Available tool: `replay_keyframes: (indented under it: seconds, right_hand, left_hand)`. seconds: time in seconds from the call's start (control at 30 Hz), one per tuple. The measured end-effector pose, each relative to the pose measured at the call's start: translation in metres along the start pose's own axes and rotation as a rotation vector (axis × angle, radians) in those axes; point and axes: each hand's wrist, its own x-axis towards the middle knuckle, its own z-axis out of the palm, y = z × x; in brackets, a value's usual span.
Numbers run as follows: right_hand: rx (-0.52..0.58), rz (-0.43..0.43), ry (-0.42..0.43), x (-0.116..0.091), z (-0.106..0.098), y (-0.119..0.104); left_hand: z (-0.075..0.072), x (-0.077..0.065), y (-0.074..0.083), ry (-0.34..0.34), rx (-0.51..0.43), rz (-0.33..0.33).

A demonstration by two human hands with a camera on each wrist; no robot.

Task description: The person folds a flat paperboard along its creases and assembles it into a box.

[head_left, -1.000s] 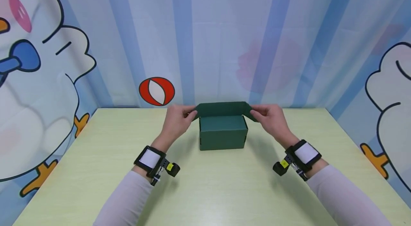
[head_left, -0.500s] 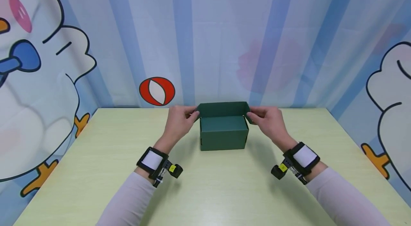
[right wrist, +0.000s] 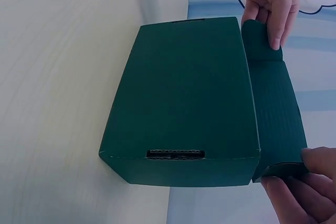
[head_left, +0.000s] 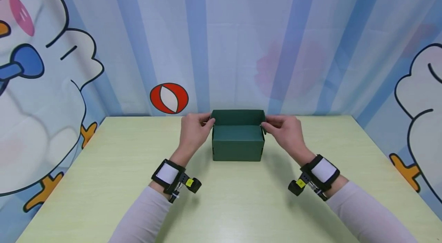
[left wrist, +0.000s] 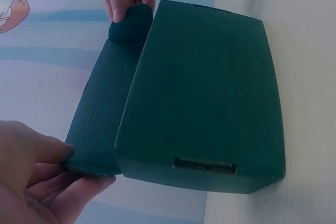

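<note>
A dark green cardboard box (head_left: 236, 151) stands on the table, with a long flap (head_left: 238, 117) raised along its far side. My left hand (head_left: 194, 130) pinches the small tab at the flap's left end between thumb and fingers. At the opposite end my right hand (head_left: 286, 130) pinches the matching tab (left wrist: 131, 23). Both tabs are bent in toward the box's ends. In the right wrist view the flap's inner face (right wrist: 276, 106) shows beside the box's top edge, and a narrow slot (right wrist: 176, 155) is cut in the box wall. The box's inside is hidden.
The pale wood-look table (head_left: 228, 201) extends around the box. Behind it hangs a light blue striped curtain (head_left: 238, 43) with cartoon birds and a red and white ball print (head_left: 169, 98). A camera on a strap (head_left: 169, 176) is worn on each wrist.
Both hands have drawn closer together, folding the end tabs inward from their outward spread. The flap now lines up with the box's ends, and the box has shifted slightly left.
</note>
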Motion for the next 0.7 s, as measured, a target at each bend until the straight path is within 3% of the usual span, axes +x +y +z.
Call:
replay_keyframes:
  seconds: [0.33, 0.7]
  right_hand:
    - [-0.005, 0.028, 0.031, -0.002, 0.0042, -0.0027]
    - [-0.023, -0.015, 0.032, -0.002, 0.0047, -0.0039]
  left_hand:
    - [0.0027, -0.0029, 0.0042, 0.053, -0.061, -0.038]
    - [0.004, -0.0047, 0.0056, 0.006, -0.081, -0.089]
